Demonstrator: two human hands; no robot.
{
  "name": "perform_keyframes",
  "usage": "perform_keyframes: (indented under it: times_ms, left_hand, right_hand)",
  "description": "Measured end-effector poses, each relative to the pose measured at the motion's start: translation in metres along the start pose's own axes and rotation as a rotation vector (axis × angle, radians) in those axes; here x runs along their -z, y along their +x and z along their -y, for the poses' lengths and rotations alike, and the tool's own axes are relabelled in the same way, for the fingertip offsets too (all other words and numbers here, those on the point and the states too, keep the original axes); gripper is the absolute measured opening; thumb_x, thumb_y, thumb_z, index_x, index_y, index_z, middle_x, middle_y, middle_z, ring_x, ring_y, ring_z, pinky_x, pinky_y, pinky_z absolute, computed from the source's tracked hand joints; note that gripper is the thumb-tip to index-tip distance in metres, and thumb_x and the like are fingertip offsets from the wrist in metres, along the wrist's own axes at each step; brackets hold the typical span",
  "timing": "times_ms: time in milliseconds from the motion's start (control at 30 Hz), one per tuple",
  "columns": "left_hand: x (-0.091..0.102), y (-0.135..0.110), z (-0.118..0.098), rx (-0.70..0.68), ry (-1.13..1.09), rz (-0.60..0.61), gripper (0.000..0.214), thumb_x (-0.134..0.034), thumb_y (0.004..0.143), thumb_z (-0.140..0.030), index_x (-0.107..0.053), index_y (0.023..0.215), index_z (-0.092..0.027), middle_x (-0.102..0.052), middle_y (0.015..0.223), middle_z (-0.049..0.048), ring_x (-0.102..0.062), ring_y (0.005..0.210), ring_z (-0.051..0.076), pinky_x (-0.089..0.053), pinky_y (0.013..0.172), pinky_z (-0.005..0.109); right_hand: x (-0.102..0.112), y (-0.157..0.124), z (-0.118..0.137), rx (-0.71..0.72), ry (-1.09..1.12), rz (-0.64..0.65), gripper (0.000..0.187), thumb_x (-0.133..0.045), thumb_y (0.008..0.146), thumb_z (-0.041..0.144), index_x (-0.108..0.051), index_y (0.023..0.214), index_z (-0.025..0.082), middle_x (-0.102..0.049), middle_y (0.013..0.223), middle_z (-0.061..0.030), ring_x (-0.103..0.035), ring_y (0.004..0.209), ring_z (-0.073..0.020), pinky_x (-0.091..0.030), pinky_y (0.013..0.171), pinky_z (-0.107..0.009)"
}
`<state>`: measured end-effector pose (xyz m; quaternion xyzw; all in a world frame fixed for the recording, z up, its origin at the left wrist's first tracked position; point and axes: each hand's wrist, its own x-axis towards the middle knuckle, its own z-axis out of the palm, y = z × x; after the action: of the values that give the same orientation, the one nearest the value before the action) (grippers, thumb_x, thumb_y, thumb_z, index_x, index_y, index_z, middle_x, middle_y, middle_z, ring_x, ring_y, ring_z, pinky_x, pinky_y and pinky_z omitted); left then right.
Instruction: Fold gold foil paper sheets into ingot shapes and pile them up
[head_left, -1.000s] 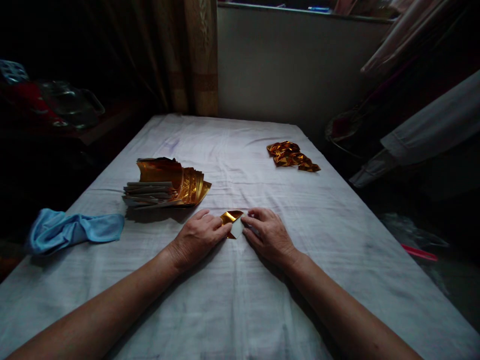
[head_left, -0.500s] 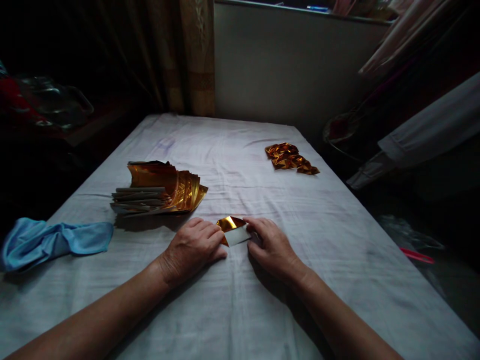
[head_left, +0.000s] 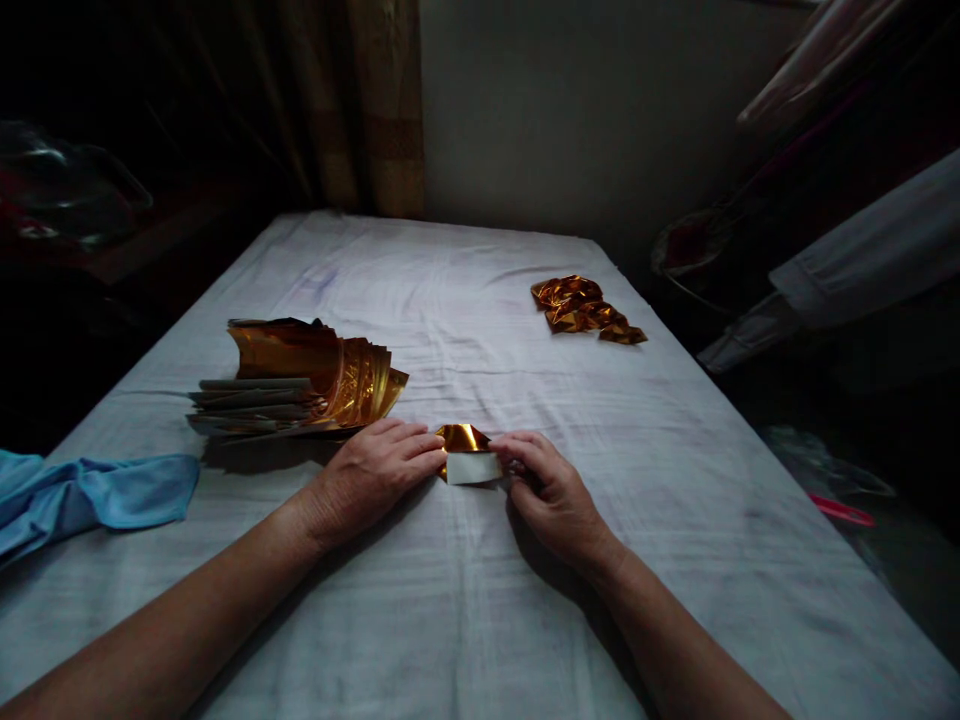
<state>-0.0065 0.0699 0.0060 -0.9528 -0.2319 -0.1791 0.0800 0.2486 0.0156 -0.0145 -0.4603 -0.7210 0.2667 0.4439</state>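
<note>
- Left hand (head_left: pixel 375 475), right hand (head_left: pixel 551 500): touching part-folded gold-and-white paper (head_left: pixel 472 468), midway between side edges of tabletop (head_left: pixel 675 500).
- Gold-paper stack (head_left: pixel 292 385): toward left edge.
- Blue cloth (head_left: pixel 131 492): at left edge.
- Folded gold pieces (head_left: pixel 581 312): near right edge, toward far corner.

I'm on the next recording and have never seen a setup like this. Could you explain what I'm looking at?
There is no machine: these are a person's bare hands, seen by a camera worn on the head, looking forward and down. Between the left hand and right hand is a folded paper, gold and white. The fingers of both are at its ends; whether they pinch or merely press is hard to tell. On the white sheet there is also a gold stack beyond the left hand, a blue cloth at the left edge, and shiny gold pieces farther off, to the right.
</note>
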Motion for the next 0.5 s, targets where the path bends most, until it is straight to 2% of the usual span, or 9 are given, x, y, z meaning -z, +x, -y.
perform_keyframes:
  times_ms: [100, 267, 367, 500]
  left_hand:
    - [0.000, -0.003, 0.000, 0.032, -0.041, 0.034, 0.024, -0.048, 0.101, -0.021, -0.067, 0.116, -0.021, -0.072, 0.122, 0.0038, -0.065, 0.112, 0.023, -0.046, 0.099, 0.041]
    - [0.003, -0.007, -0.017, 0.132, -0.101, 0.118, 0.028, -0.052, 0.099, -0.035, -0.067, 0.117, -0.021, -0.065, 0.134, 0.0083, -0.058, 0.125, 0.028, -0.037, 0.111, 0.048]
    - [0.004, -0.008, -0.026, 0.173, -0.115, 0.162, 0.034, -0.057, 0.095, -0.044, -0.065, 0.123, -0.026, -0.059, 0.141, 0.0098, -0.053, 0.130, 0.032, -0.032, 0.114, 0.052]
    - [0.005, -0.007, -0.033, 0.191, -0.107, 0.177, 0.042, -0.060, 0.092, -0.052, -0.063, 0.125, -0.027, -0.056, 0.143, 0.0111, -0.047, 0.135, 0.033, -0.028, 0.116, 0.054]
  right_hand:
    - [-0.003, 0.000, 0.001, 0.019, -0.003, -0.009, 0.052, -0.049, 0.076, 0.000, -0.067, 0.115, 0.029, -0.064, 0.110, -0.0045, -0.064, 0.105, -0.0181, -0.055, 0.091, -0.033]
    - [-0.006, 0.001, 0.000, 0.039, -0.107, -0.042, 0.032, -0.057, 0.086, 0.008, -0.068, 0.109, 0.026, -0.064, 0.105, -0.0055, -0.066, 0.097, -0.0180, -0.057, 0.085, -0.031]
    - [-0.004, 0.002, -0.002, 0.058, -0.251, -0.032, 0.018, -0.061, 0.090, 0.016, -0.071, 0.102, 0.025, -0.066, 0.103, -0.0064, -0.065, 0.095, -0.0192, -0.057, 0.083, -0.033]
    - [-0.001, 0.002, 0.000, 0.140, -0.465, -0.003, 0.013, -0.063, 0.091, 0.019, -0.073, 0.095, 0.026, -0.068, 0.103, -0.0067, -0.064, 0.095, -0.0217, -0.054, 0.082, -0.037]
